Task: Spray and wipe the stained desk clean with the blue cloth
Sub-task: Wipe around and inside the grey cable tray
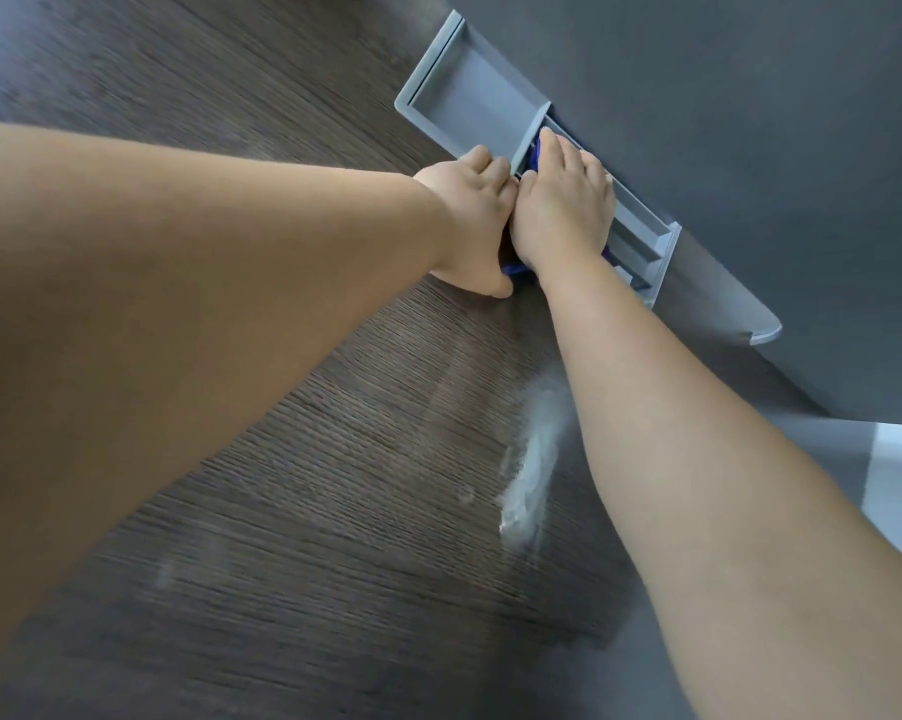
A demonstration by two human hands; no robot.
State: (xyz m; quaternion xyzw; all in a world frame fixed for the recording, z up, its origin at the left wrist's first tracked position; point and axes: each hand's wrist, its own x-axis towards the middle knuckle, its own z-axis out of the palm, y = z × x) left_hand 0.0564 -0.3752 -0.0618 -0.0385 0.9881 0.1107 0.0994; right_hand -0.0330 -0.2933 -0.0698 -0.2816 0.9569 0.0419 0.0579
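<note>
The dark wood-grain desk (293,511) fills the view. Both my arms reach to its far edge. My right hand (563,205) lies flat on the blue cloth (533,153), pressing it into the grey recessed tray (469,96). Only small bits of the cloth show, at my fingertips and under my wrist. My left hand (469,215) is beside it, fingers curled against the tray's rim and touching the right hand. A white smear (532,459) lies on the desk under my right forearm, with fainter streaks to its left. No spray bottle is in view.
The grey tray runs along the back of the desk against a dark grey panel (724,122). A grey curved piece (760,332) sticks out at the tray's right end. A pale floor or surface (901,491) shows beyond the desk's right edge.
</note>
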